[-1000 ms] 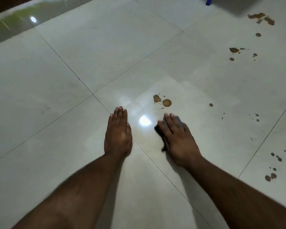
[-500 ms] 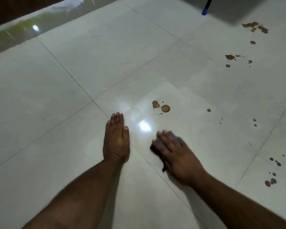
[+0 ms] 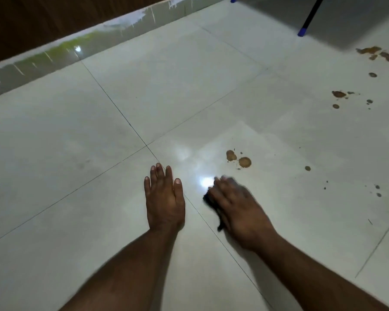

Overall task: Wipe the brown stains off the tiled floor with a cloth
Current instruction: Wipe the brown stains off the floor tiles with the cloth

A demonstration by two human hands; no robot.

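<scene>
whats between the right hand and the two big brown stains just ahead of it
Head view: bare glossy tile separates the right hand from the two round brown stains.

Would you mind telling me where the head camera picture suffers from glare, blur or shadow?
In the head view, a bright glare spot sits on the glossy tile just left of the right hand; that hand and the dark cloth under it are motion-blurred, while the left hand is sharp; a dark shadow covers the far right corner.
</scene>
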